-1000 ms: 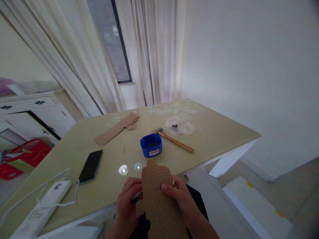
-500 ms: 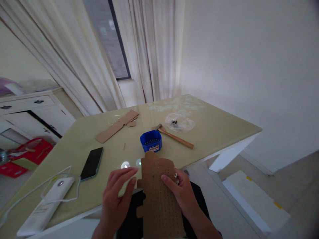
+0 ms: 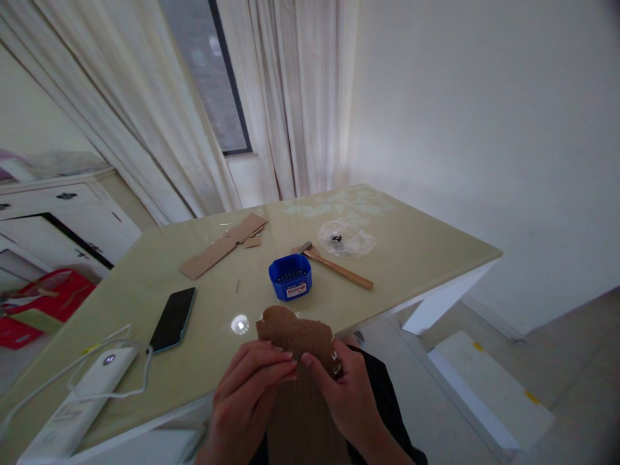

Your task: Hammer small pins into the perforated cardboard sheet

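Brown cardboard piece (image 3: 296,336), flat, full of tiny holes in rows. Top end rounded, sticks up just above fingertips. Long part runs down between both palms toward bottom edge. Left hand (image 3: 247,394) fingers lie across front, thumb side hidden. Right hand (image 3: 346,394) fingers wrap right edge, thumb tip on front, meeting left fingertips at middle. Piece tilted, top leaning away, over near table edge.

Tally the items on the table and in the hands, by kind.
Cardboard pieces: 2, perforated sheet in both hands, strip on table
Blue tub: 1
Hammer: 1
Phone: 1
Power bank: 1
Plastic bag: 1
Total: 7
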`<state>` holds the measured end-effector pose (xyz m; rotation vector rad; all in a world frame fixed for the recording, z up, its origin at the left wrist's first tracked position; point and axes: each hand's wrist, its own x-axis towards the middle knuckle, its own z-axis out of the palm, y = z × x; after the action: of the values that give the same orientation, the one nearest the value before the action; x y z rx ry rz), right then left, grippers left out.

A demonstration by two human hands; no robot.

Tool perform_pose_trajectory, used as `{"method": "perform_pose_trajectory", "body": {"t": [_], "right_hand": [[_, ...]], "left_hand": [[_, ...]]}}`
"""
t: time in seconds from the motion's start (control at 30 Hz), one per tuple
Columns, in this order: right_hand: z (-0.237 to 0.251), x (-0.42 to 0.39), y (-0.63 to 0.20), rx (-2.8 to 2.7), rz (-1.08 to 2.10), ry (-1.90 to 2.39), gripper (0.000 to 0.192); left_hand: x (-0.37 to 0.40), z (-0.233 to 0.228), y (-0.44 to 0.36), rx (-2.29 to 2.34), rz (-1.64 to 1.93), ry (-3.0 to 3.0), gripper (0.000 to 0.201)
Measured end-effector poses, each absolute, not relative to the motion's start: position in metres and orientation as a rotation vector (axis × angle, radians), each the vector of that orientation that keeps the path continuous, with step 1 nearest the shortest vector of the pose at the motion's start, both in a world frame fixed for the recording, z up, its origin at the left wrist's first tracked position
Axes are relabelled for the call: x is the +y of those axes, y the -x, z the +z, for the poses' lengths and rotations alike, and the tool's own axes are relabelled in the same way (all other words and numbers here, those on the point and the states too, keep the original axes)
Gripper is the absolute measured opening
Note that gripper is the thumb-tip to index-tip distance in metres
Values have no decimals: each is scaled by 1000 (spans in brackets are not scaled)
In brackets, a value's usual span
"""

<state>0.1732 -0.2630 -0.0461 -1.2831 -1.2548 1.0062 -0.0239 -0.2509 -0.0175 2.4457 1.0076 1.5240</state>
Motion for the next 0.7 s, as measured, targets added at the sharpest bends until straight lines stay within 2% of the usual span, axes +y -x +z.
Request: {"method": "perform_pose_trajectory", "body": {"t": [0.1, 0.2, 0.23, 0.27, 0.33, 0.4, 0.43, 0.53, 0.7], "right_hand": [[-54, -263, -169, -1299, 984, 1331, 39], [-58, -258, -167, -1195, 989, 1338, 41], [-58, -256, -168, -1147, 986, 1337, 43], [-58, -255, -169, -1117, 981, 1335, 44], [-56, -253, -171, -1103, 980, 1327, 45], [-56, -251, -174, -1108, 1008, 1305, 44], [-56, -250, -175, -1102, 1025, 1293, 44], [-59, -247, -177, -1060, 1066, 1264, 47], [-61, -246, -177, -1006, 1103, 1249, 51]], "left_hand": [[-269, 2, 19, 829, 1454, -2567, 13], [-269, 17, 23, 694, 1252, -2736, 19], [-258, 19, 30, 726, 1338, -2686, 17], [-240, 18, 40, 863, 1391, -2594, 16], [-188, 8, 68, 1442, 1502, -2259, 16], [-128, -8, 99, 2042, 1328, -1803, 32], [-101, -17, 112, 2137, 1231, -1718, 36], [-49, -44, 133, 2236, 1057, -1650, 29], [-43, -74, 132, 2260, 939, -1730, 28]]}}
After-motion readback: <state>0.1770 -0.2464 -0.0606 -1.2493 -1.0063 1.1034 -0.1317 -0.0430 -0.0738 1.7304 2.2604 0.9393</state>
